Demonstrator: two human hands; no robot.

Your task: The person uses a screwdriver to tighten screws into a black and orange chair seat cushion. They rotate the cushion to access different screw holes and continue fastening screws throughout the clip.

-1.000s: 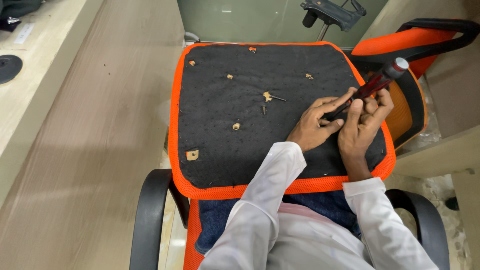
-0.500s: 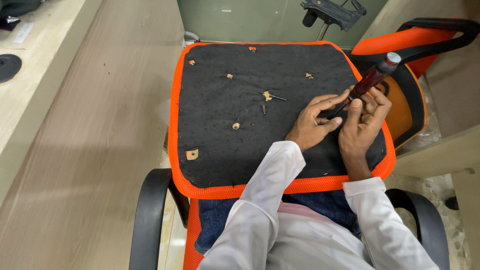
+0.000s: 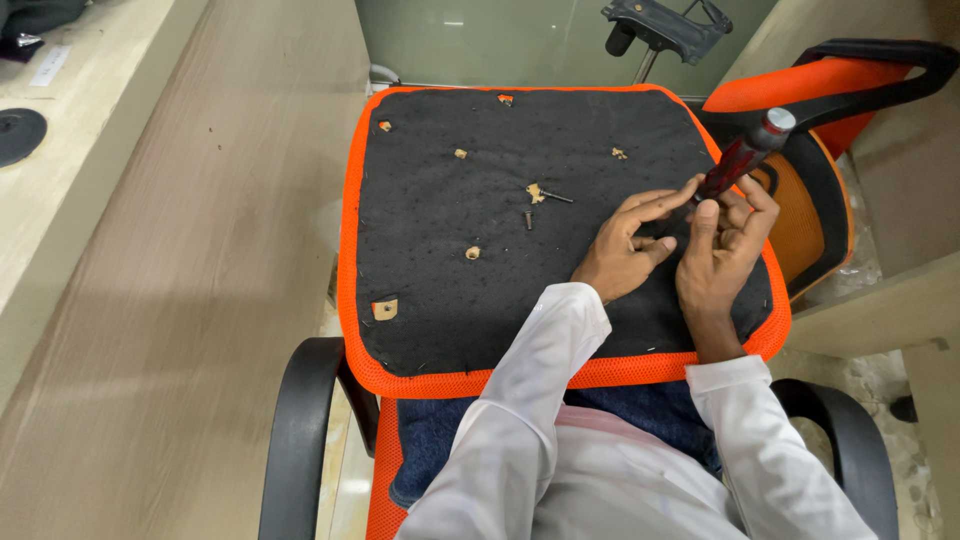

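Note:
An upturned chair seat (image 3: 420,280) with black fabric underside and orange rim lies in front of me. My right hand (image 3: 722,255) grips a dark red screwdriver (image 3: 742,155) with a silver cap, tilted up to the right, its tip pressed down on the seat's right side. My left hand (image 3: 625,245) rests on the fabric next to the tip, fingers steadying the shaft. Two loose screws (image 3: 540,200) lie near the seat's middle, left of my hands. Several torn holes (image 3: 384,308) showing tan wood dot the fabric.
An orange mesh chair back (image 3: 800,100) with black frame stands at the right. A black armrest (image 3: 300,430) curves at the lower left, another at the lower right (image 3: 850,440). A wooden desk surface (image 3: 150,250) runs along the left. A black chair mechanism (image 3: 660,25) lies beyond the seat.
The screwdriver handle has shifted slightly, tilting a little more upright while my right hand's fingers turn around it. My left hand stays by the tip.

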